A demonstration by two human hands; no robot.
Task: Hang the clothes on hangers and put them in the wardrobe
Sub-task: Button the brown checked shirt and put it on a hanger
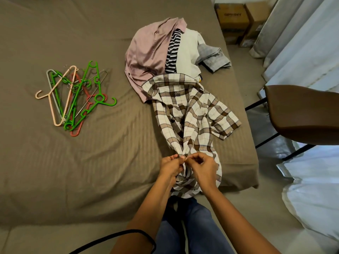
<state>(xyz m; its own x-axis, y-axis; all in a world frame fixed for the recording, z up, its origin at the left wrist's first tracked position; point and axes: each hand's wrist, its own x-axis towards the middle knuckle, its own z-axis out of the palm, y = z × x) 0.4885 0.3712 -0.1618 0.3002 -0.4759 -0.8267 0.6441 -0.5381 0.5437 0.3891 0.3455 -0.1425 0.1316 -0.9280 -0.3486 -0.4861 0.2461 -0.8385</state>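
Note:
A brown-and-cream checked shirt (190, 114) lies lengthwise on the bed, collar away from me, its lower end hanging over the bed's near edge. My left hand (169, 165) and my right hand (200, 166) meet at the shirt's front placket near the hem, each pinching the fabric with fingertips. Behind the shirt is a pile of clothes: a pink shirt (148, 52), a black-and-white striped garment (173, 50), a white one (189, 50) and a grey folded one (213, 56). A heap of plastic and wire hangers (73, 96) lies on the bed to the left.
The bed (73, 162) has a taupe sheet. A brown chair (302, 114) stands to the right of the bed. Cardboard boxes (236, 21) sit on the floor at the back right, beside curtains (302, 43). A black cable (128, 233) runs by my left arm.

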